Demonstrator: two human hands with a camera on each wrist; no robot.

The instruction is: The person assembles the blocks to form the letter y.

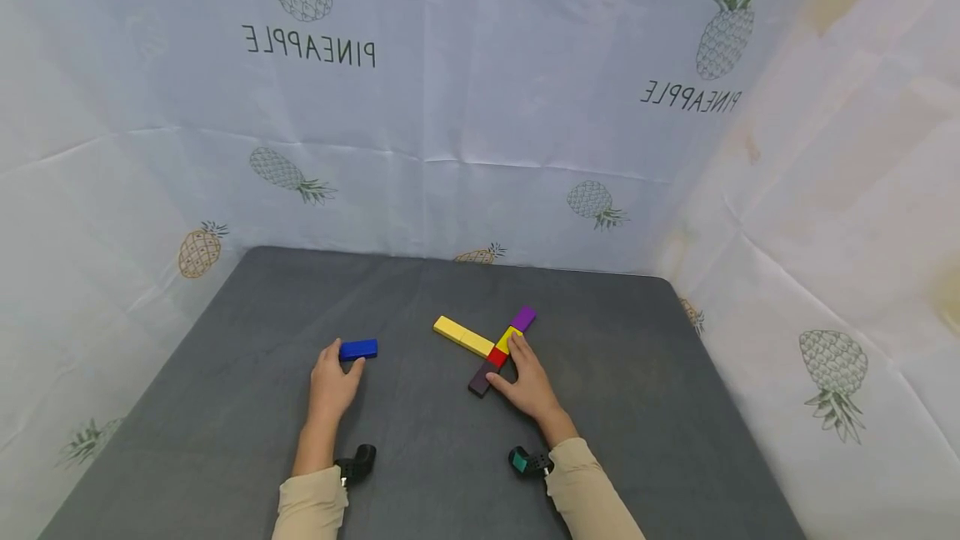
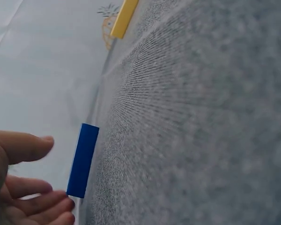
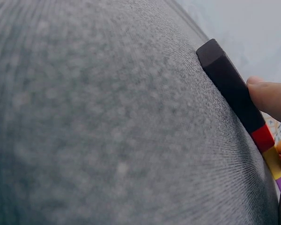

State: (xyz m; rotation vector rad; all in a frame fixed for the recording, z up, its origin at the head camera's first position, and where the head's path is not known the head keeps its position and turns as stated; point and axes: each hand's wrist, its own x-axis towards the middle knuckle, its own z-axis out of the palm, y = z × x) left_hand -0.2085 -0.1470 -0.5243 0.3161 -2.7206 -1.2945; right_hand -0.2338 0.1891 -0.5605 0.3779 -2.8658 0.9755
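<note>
A blue block (image 1: 358,349) lies on the left part of the table. My left hand (image 1: 332,386) is beside it, fingertips at its left end and thumb apart from it in the left wrist view. Right of centre, a slanted row holds a dark block (image 1: 479,382), a small red block (image 1: 497,357), a yellow block (image 1: 510,337) and a purple block (image 1: 523,318). Two pale yellow blocks (image 1: 450,327) run end to end up to this row near the red one. My right hand (image 1: 531,382) touches the row, thumb on the dark block (image 3: 232,89), fingers by the yellow one.
The dark grey table (image 1: 420,457) has a far edge against a white curtain (image 1: 480,107) printed with pineapples. Curtain also hangs at both sides. Black wrist devices (image 1: 357,463) are on both forearms, below beige sleeves' cuffs.
</note>
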